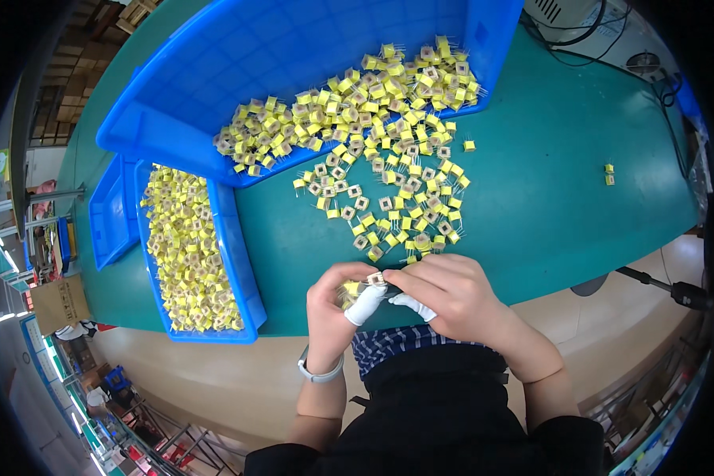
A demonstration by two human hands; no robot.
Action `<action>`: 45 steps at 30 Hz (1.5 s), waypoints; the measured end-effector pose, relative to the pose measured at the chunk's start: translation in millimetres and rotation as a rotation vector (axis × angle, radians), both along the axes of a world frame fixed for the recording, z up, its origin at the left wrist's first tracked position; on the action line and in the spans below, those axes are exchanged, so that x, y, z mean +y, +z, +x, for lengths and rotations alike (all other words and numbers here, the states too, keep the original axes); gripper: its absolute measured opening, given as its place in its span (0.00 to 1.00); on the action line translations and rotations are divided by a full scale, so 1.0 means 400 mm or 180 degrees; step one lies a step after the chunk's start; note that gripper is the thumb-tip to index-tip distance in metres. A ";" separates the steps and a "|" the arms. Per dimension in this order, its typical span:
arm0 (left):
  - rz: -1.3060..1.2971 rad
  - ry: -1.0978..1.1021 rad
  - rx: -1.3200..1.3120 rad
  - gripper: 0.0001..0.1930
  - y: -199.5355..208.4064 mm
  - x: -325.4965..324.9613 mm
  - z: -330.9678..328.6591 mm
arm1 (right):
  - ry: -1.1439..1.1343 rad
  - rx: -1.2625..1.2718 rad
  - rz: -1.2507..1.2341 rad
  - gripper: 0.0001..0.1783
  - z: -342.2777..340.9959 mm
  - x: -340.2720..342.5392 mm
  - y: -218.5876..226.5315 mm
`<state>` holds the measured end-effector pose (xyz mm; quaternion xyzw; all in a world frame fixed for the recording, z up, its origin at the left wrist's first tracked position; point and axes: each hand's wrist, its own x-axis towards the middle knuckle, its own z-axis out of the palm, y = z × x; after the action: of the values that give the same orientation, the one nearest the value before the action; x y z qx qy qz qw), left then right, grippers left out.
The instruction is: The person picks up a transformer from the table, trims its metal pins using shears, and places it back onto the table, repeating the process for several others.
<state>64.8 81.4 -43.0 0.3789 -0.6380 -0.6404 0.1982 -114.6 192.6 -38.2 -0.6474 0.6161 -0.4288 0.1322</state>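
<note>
My left hand (329,305), with a white cover on the thumb, pinches a small yellow-taped coil part (375,279) with its pale, square-holed face up. Another yellow part (347,293) shows inside the curl of the same hand. My right hand (450,297) is closed close beside it, its thumb also covered in white, the fingertips meeting the held part. Something dark lies between the hands and under the right fingers; its kind is hidden. Just beyond the fingers, loose yellow coil parts (404,218) with thin wire leads spread over the green table (531,198).
A large blue bin (190,103) lies tipped on its side at the back, coil parts spilling from it. At left stands a blue tray (250,297) full of similar parts, beside a smaller blue tray (107,214). Two parts (609,174) sit far right, near cables and a pale machine (571,24).
</note>
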 end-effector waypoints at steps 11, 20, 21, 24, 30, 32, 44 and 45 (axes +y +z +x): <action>-0.0016 0.0146 0.0497 0.13 -0.028 -0.001 0.011 | -0.0297 -0.0161 -0.0030 0.21 0.000 -0.008 0.001; -0.0385 -0.0236 0.0769 0.15 -0.038 -0.009 0.002 | -0.0296 -0.0106 0.0061 0.19 0.014 -0.013 0.016; -0.0327 -0.0227 0.0789 0.15 -0.036 -0.008 0.001 | -0.0320 -0.0132 0.0064 0.18 0.017 -0.014 0.016; -0.0379 -0.0232 0.0817 0.15 -0.035 -0.006 0.006 | -0.0347 -0.0334 0.0010 0.17 0.030 -0.017 0.014; -0.0374 -0.0093 0.0817 0.15 -0.044 -0.004 0.016 | -0.0379 -0.0305 -0.0008 0.18 0.043 -0.024 0.015; -0.0289 -0.0037 0.0866 0.15 -0.041 -0.004 0.017 | -0.0372 -0.0279 0.0003 0.20 0.042 -0.021 0.019; 0.0430 0.0063 0.1520 0.14 -0.058 -0.018 0.029 | -0.0723 0.0936 -0.0871 0.25 0.081 -0.032 -0.046; 0.0482 0.0098 0.1523 0.13 -0.060 -0.019 0.031 | -0.0715 0.1069 -0.0976 0.26 0.084 -0.035 -0.053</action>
<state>77.2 73.7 -67.1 0.2399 -0.5173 -0.7547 0.3243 -80.8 178.8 -59.4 -0.6495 0.6252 -0.4156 -0.1202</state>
